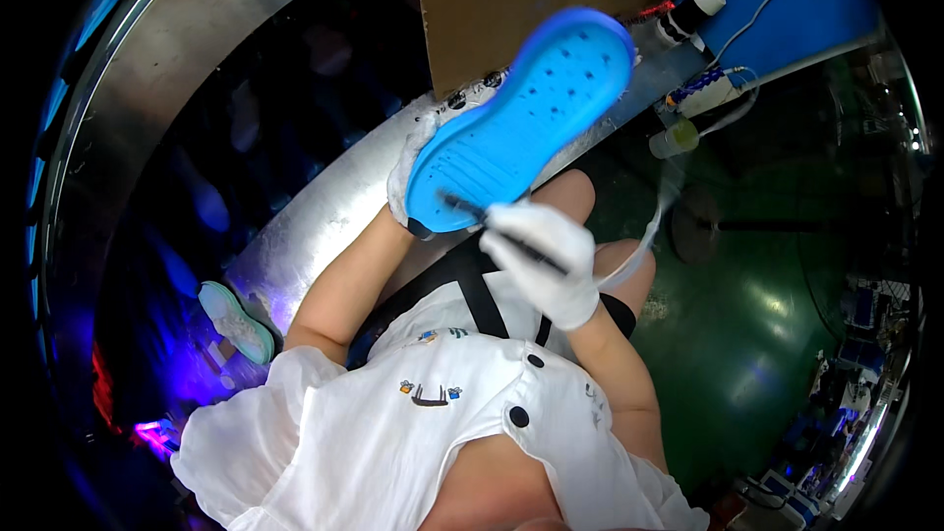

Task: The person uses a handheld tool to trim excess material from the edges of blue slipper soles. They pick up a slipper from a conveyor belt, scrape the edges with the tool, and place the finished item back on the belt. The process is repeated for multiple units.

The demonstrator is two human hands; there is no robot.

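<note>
My left hand [401, 175], in a white glove, grips the heel end of a bright blue shoe sole [521, 123]. The sole is tilted, its toe pointing up and right. It has a patch of small dark pits toward the toe and ridges across the heel half. Most of my left fingers are hidden behind it. My right hand [547, 261], gloved in white too, is closed around a slim black brush [464, 205]. The brush's tip is blurred and lies over the heel area; whether it touches cannot be made out.
A curved metal ledge [285, 261] runs under my left arm, with a pale green sole [236, 322] on it. Dark shoe-like shapes lie beyond. A cardboard sheet [472, 29] stands behind. At right, a translucent hose [668, 192] hangs by a yellowish cup [675, 140] above green floor.
</note>
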